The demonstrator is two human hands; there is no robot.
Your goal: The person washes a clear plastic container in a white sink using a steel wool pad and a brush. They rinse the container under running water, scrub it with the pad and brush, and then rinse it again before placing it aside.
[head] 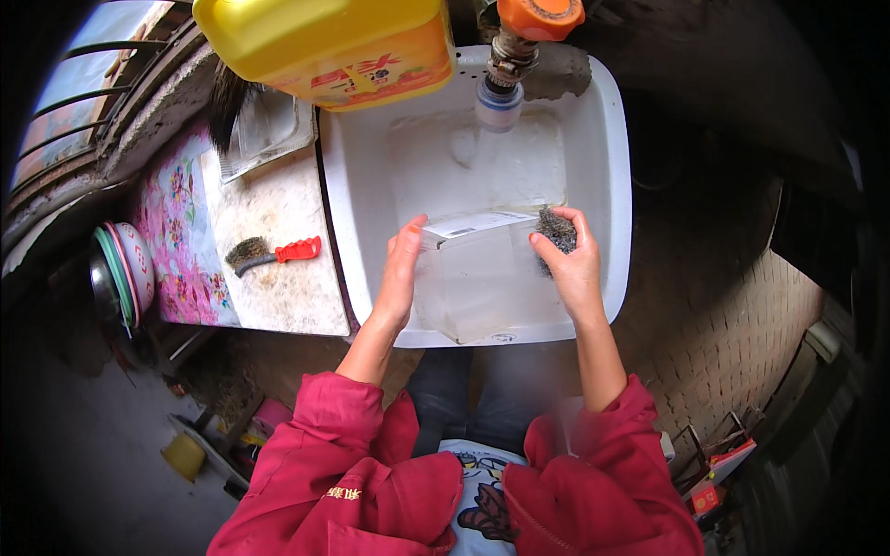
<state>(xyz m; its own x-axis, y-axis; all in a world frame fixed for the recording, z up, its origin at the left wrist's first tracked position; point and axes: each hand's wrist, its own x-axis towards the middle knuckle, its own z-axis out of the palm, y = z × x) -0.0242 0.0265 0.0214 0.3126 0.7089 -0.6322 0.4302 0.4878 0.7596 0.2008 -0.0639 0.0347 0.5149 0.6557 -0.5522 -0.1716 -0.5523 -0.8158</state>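
Over a white sink basin (615,174), my left hand (401,267) grips the left side of a clear plastic container (487,278) that bears a printed label (480,224). A dark metal scouring pad (556,233) is pinched between the thumb and fingers of my right hand (578,267), against the container's right side. The container is tilted, with its near end close to the basin's front rim. Above the basin hangs a tap with an orange handle (542,17) and a clear nozzle (499,108).
A yellow plastic jug (334,48) stands at the basin's back left. Left lie a stained white board (278,299), a brush with a red handle (297,250) and a clear plastic tray (268,132). Stacked bowls (135,267) are at the far left, beside a floral cloth (181,278).
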